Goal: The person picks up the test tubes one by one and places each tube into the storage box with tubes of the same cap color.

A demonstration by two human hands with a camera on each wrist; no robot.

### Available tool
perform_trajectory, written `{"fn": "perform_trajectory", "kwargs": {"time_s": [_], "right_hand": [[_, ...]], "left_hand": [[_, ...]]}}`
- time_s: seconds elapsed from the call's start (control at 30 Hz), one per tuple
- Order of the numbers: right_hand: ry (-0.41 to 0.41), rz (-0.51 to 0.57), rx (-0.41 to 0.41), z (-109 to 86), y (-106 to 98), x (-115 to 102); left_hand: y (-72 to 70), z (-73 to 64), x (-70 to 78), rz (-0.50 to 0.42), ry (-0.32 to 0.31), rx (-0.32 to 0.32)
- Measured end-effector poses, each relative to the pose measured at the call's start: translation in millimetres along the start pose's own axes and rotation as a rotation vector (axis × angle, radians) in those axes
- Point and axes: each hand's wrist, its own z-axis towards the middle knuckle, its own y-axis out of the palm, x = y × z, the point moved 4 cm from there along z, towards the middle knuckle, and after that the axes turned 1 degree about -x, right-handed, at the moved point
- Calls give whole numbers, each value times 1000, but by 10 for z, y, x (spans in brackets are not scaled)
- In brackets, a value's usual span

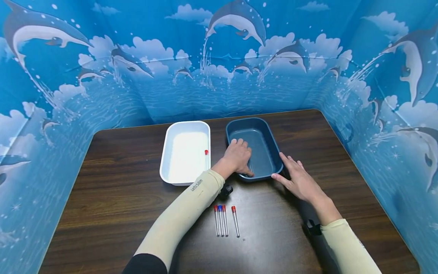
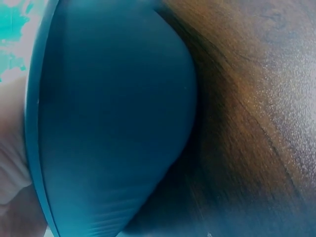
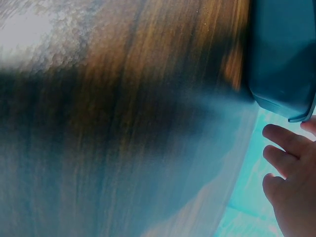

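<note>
My left hand (image 1: 237,156) reaches palm down over the left side of a dark blue tray (image 1: 261,142). Its fingers bend down inside, and the thumb lies by the front left corner. Thin clear streaks, like part of a tube, show beside that thumb; I cannot tell whether the hand grips them. In the left wrist view, the hand (image 2: 12,158) appears beyond the tray's rim (image 2: 33,108). My right hand (image 1: 299,180) has its fingers extended and its thumb apart, fingertips at the tray's front right corner. The right wrist view shows the fingers (image 3: 284,160) beside the tray (image 3: 281,59).
Left of the blue tray stands a white tray (image 1: 184,152) with a red-capped test tube (image 1: 206,160) along its right wall. Nearer on the wooden table (image 1: 119,182) lie three capped test tubes (image 1: 221,222) side by side and another red-capped tube (image 1: 236,222).
</note>
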Motion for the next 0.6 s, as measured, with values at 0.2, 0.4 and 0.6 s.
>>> {"fn": "perform_trajectory", "kwargs": {"time_s": [0.2, 0.4, 0.6], "right_hand": [[3, 4, -3, -3, 4, 2], [5, 1, -6, -8, -3, 3], [12, -1, -11, -8, -5, 4]], "left_hand": [[-19, -15, -19, -36, 12, 22], [-33, -29, -37, -61, 16, 58], [-75, -81, -46, -74, 14, 110]]}}
